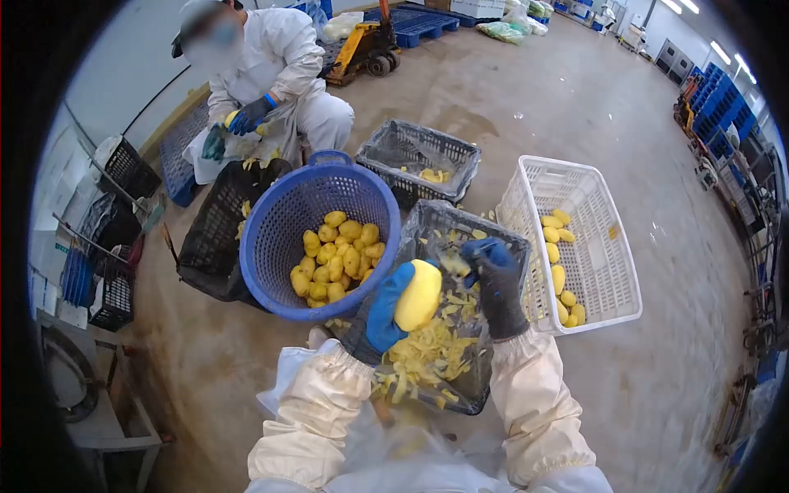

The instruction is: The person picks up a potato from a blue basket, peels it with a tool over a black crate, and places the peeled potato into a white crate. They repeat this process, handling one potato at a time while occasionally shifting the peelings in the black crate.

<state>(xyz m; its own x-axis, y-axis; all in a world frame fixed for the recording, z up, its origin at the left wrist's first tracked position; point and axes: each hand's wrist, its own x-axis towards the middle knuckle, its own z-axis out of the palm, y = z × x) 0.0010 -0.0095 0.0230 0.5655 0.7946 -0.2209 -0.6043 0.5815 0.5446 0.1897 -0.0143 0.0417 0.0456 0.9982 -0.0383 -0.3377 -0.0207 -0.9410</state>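
Observation:
My left hand [385, 316], in a blue and grey glove, is closed round a peeled yellow potato [419, 296]. To its right my right hand [496, 275], also gloved, has its fingers bent together; what they hold, if anything, is blurred. Both hands are over a black crate [472, 393] lined with clear plastic, where yellow peelings [427, 352] lie in a heap. Left of it a blue round basket [259, 238] holds several peeled potatoes [335, 259]. A white crate [612, 275] on the right has several potatoes [559, 275] along its left side.
Across from me a person [279, 74] in white sits holding a potato over a black crate [215, 238]. Another lined black crate [419, 148] stands beyond the peelings. A yellow pallet jack [362, 49] and blue pallets [419, 25] are farther back.

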